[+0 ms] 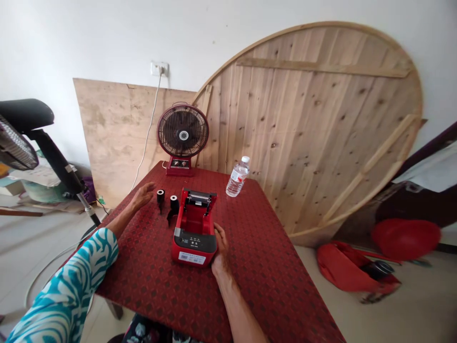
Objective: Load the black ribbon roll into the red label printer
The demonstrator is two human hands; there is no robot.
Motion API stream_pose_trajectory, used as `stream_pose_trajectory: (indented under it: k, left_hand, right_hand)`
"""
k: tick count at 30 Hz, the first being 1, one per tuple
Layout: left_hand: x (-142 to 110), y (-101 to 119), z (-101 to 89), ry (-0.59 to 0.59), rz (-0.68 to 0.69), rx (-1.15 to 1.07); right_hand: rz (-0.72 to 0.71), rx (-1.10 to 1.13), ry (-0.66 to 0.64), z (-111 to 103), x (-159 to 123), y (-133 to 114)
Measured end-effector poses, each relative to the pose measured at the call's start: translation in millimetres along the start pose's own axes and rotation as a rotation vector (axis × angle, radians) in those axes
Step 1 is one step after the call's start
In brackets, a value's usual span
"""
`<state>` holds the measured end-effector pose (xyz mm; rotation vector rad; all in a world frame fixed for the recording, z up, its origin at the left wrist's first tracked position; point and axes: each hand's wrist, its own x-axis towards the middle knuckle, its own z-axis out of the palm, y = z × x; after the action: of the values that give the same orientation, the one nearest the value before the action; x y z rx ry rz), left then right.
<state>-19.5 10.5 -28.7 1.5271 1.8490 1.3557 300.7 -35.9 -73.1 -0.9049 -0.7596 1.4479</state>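
A red and black label printer (194,242) sits on the table in front of me, its lid (199,196) raised and its paper bay (193,219) exposed. My right hand (221,250) grips the printer's right side, the fingers partly hidden along its wall. To the left of the printer stand two small black rolls with pale cores, one nearer the printer (174,203) and one farther left (160,196). Loose dark tails hang from both rolls. My left hand (143,195) is just left of the rolls, fingers stretched out, holding nothing and apart from them.
A clear water bottle (238,177) stands behind the printer to the right. At the far end of the red patterned table (260,267) is a table fan (183,136). A large round wooden panel (314,124) leans on the wall. A standing fan (53,152) is at left.
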Motion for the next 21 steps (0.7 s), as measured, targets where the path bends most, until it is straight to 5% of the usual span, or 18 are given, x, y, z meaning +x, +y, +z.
stream_pose_trajectory:
  k: [8, 14, 18, 21]
  left_hand:
    - [-11, -2, 26.4, -0.031, -0.076, -0.208]
    - [-26, 26, 2.6, -0.071, -0.081, -0.307]
    - [-55, 67, -20.6, -0.302, -0.072, -0.415]
    - [-75, 101, -18.2, -0.501, 0.016, -0.488]
  right_hand:
    - [-0.017, -0.013, -0.011, -3, 2, 5]
    - [-0.038, -0.006, -0.022, -2, 2, 5]
    - [-0.052, 0.011, -0.040, 1, -1, 4]
    - [-0.048, 0.012, -0.036, 2, 0, 4]
